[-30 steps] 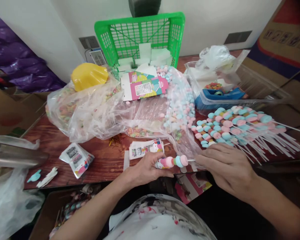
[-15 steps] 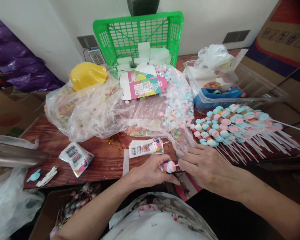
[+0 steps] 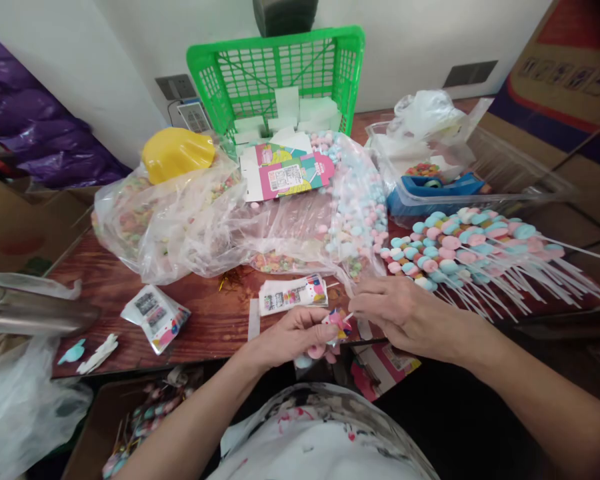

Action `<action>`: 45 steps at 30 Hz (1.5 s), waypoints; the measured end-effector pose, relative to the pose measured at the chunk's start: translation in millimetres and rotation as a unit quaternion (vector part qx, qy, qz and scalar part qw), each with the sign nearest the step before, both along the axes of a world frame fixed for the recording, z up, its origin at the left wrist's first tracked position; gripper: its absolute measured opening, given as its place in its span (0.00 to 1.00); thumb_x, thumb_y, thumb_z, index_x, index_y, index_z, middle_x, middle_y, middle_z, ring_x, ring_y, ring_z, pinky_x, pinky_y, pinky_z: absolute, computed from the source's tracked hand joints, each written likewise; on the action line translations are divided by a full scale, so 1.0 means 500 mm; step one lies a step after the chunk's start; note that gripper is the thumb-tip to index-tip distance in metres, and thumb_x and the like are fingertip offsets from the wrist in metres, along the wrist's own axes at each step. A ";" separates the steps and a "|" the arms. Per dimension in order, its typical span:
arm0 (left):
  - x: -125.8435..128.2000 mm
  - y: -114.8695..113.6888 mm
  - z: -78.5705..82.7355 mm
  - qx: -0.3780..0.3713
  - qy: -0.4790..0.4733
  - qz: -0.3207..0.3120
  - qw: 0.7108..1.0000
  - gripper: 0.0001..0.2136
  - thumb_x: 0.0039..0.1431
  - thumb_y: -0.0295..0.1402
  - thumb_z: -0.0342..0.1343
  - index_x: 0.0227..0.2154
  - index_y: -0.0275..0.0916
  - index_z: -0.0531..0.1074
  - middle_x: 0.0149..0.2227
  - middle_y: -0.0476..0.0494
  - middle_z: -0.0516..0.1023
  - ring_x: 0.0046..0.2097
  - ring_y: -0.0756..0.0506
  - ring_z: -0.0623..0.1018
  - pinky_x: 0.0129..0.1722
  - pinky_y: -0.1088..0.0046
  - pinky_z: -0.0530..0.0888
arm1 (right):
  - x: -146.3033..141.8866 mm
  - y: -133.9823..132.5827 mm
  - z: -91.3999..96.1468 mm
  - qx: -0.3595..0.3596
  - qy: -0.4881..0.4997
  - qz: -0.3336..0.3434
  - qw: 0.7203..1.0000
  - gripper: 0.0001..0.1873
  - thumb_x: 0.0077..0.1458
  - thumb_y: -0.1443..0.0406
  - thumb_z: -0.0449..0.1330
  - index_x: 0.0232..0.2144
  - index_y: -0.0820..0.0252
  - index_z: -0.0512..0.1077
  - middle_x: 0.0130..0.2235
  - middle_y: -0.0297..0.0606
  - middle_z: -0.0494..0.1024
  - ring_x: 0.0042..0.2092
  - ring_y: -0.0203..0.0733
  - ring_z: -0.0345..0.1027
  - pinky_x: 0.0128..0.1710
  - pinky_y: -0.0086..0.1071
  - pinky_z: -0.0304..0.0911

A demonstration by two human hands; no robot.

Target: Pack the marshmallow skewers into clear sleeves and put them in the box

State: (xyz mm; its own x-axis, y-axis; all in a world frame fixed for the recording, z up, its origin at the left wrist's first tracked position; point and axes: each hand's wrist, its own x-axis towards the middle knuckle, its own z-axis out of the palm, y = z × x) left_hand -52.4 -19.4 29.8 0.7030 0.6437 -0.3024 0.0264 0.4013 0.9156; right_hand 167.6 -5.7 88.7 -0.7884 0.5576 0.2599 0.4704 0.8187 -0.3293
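Note:
My left hand (image 3: 287,337) is closed around a small printed wrapper bag (image 3: 337,323) with pink and blue marshmallows of a skewer (image 3: 314,352) showing below the fingers. My right hand (image 3: 405,313) pinches the white stick end at the bag's mouth, right beside the left hand. Both hands are at the front edge of the wooden table (image 3: 220,320). A stack of printed wrapper bags (image 3: 293,293) lies just behind my left hand. A pile of marshmallow skewers (image 3: 470,247) with white sticks lies to the right.
Clear plastic bags of loose candy (image 3: 205,213) cover the table's middle, with a flat printed carton (image 3: 285,173) on top. Behind stand a green basket (image 3: 280,73), a yellow object (image 3: 177,153) and a clear tray (image 3: 480,180). Another wrapper pack (image 3: 155,317) lies left.
The skewer's marshmallows have gone from sticking out to the right into the wrapper in my left hand. My right hand moved left up to the bag's mouth.

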 end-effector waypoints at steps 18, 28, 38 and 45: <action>0.035 -0.054 -0.027 0.014 -0.013 0.241 0.970 0.23 0.59 0.51 0.51 0.45 0.35 0.69 0.17 0.56 0.63 0.17 0.56 0.61 0.16 0.83 0.58 | -0.121 -0.073 -0.125 -0.166 0.379 -0.242 0.878 0.02 0.52 0.68 0.59 0.28 0.58 0.69 0.30 0.34 0.71 0.32 0.38 0.66 0.33 0.33 0.64; 0.012 -0.052 -0.030 -0.057 -0.086 0.287 0.952 0.19 0.48 0.45 0.64 0.37 0.36 0.73 0.30 0.47 0.73 0.26 0.55 0.69 0.24 0.80 0.64 | -0.039 -0.047 -0.112 -0.234 0.577 -0.271 0.734 0.06 0.50 0.66 0.61 0.32 0.56 0.67 0.35 0.34 0.72 0.25 0.30 0.60 0.19 0.24 0.55; 0.018 -0.069 -0.025 0.025 -0.004 0.149 0.989 0.21 0.58 0.53 0.50 0.27 0.37 0.64 0.18 0.54 0.63 0.18 0.55 0.61 0.19 0.80 0.59 | -0.139 -0.095 -0.160 -0.069 0.410 -0.232 0.879 0.08 0.56 0.71 0.54 0.29 0.58 0.73 0.29 0.37 0.74 0.31 0.39 0.68 0.31 0.34 0.65; -0.012 -0.028 -0.022 -0.089 -0.062 0.110 0.988 0.17 0.51 0.44 0.61 0.27 0.33 0.69 0.25 0.48 0.70 0.23 0.56 0.66 0.22 0.82 0.61 | -0.116 -0.061 -0.152 -0.023 0.410 -0.255 0.875 0.07 0.56 0.72 0.56 0.33 0.57 0.71 0.33 0.37 0.74 0.35 0.40 0.69 0.35 0.34 0.66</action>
